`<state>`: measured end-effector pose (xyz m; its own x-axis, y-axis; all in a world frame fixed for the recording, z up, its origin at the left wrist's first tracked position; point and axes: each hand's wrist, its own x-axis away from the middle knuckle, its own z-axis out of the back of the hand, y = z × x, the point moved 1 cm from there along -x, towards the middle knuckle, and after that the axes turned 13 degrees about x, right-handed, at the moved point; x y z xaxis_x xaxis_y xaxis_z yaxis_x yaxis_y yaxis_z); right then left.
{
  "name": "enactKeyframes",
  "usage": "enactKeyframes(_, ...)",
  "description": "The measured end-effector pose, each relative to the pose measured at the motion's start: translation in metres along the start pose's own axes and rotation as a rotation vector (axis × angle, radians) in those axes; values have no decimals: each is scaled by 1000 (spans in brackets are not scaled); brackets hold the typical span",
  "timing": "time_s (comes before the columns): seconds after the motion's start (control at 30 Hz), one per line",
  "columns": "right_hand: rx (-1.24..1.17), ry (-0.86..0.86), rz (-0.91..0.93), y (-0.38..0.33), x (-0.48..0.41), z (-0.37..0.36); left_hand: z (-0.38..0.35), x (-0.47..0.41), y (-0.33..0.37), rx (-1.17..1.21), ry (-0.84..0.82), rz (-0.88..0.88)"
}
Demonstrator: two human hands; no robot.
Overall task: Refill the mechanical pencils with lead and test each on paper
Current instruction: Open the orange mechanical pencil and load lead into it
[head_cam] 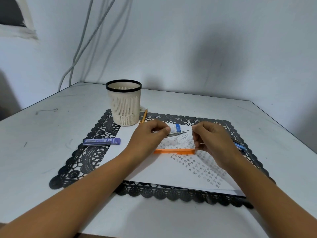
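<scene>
While fingers of L hand [149,136] curl round a grey mech. pencil [174,134] over the paper [154,170], thumb & forefinger of R hand [211,142] pinch a thin lead [187,130] near the pencil's end. Purple lead case [102,141] lies on lace mat [82,162], left of paper.

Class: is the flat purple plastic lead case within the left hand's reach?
Probably yes: nothing stands between the lead case and the left hand, though it grips a grey mechanical pencil.
</scene>
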<state>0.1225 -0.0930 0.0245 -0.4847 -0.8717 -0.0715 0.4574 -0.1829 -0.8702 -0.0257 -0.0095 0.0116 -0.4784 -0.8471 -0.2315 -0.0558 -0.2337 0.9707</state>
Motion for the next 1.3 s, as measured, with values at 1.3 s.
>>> enactKeyframes(1.3, -220, 217, -151, 2, -10, 32, 3, -3, -3, 25, 36, 8)
